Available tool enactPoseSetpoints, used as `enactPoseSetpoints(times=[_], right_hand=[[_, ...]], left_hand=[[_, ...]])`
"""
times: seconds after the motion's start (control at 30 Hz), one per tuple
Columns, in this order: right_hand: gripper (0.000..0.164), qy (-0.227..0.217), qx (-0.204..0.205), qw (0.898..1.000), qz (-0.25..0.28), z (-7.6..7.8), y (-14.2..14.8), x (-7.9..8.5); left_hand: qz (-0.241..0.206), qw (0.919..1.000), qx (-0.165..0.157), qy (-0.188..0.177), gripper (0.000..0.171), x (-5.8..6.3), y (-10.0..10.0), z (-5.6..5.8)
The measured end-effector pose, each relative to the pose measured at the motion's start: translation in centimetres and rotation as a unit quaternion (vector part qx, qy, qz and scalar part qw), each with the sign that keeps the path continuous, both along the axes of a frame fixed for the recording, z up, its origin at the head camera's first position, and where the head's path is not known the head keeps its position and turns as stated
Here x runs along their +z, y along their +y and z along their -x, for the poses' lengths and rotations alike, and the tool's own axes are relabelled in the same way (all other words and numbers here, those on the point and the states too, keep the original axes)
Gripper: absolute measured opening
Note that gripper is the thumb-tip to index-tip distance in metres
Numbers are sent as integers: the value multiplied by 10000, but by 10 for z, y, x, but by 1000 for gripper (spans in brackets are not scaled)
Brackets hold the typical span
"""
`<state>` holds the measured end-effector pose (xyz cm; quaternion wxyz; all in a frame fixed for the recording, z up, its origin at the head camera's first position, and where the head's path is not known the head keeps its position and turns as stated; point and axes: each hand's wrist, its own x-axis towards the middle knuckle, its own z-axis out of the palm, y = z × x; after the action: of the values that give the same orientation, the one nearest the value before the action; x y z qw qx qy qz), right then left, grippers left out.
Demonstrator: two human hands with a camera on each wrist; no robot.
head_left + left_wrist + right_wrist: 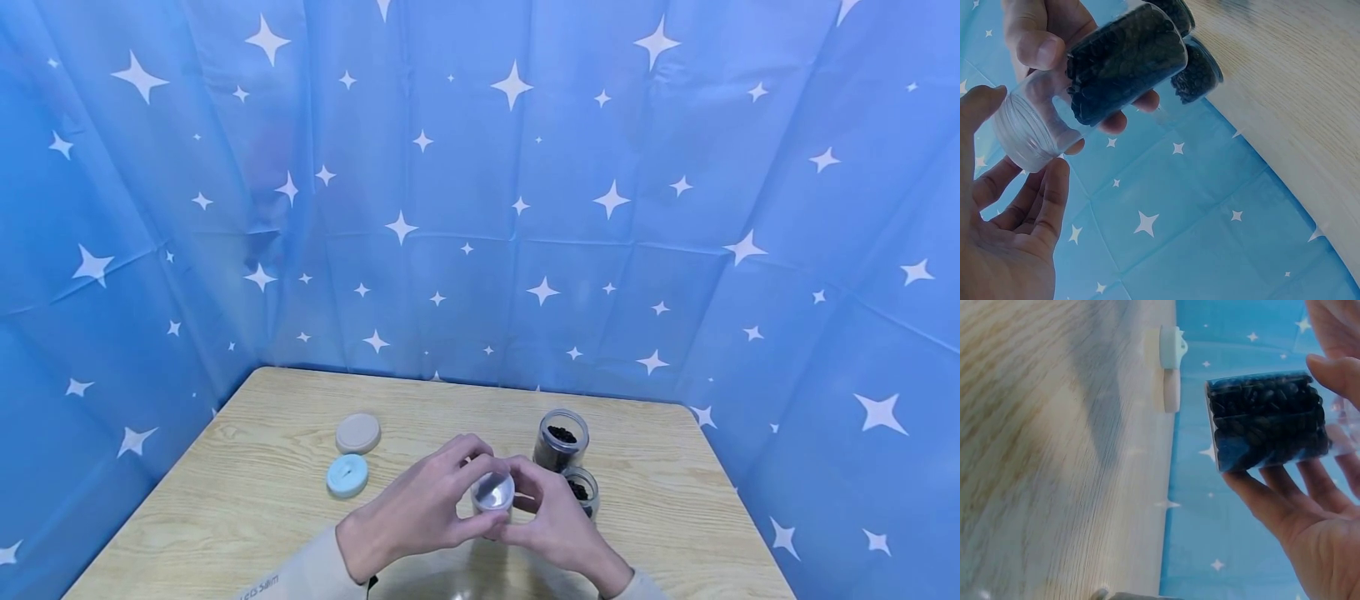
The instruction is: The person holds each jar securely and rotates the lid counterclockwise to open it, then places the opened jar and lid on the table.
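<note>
A clear jar (1125, 65) of black beans or seeds is held between both hands, tilted in the left wrist view. My left hand (427, 504) curls its thumb and fingers round the clear threaded mouth end. My right hand (558, 525) grips the jar's body from the other side, its fingers under the glass in the right wrist view. From above, the jar's top (493, 492) shows a shiny pale surface; whether a clear cover sits there I cannot tell. The dark contents (1266, 422) lie toward the base, with a clear gap near the mouth.
Two open jars with dark contents, a larger jar (558, 446) and a nearer jar (588, 498), stand just right of my hands. Left of them lie a beige lid (357, 433) and a light blue lid (347, 476). A starred blue curtain (480, 167) surrounds the wooden table (255, 467).
</note>
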<state>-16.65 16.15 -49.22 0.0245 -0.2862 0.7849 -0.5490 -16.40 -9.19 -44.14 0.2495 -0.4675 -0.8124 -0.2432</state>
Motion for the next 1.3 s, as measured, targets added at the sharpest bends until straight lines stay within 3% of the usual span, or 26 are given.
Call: enactPoseSetpoints(times=[0.23,0.53,0.73,1.0,1.3], right_hand=[[59,-215,-28,9998,40,-1,1,2],[60,-187,0,9998,28,-1,4,0],[58,-45,112,9999,73,-1,6,0],[69,-127,192,9997,65,-2,10,0],[61,-329,276,9990,73,-3,12,0]], left_hand=[[82,9999,31,-59,51,1,1,0],[179,9998,7,-28,56,2,1,2],[244,9988,-378,217,60,3,-1,5],[442,9934,-1016,285,44,8,-2,7],[771,9899,-1150,320,42,10,-3,6]])
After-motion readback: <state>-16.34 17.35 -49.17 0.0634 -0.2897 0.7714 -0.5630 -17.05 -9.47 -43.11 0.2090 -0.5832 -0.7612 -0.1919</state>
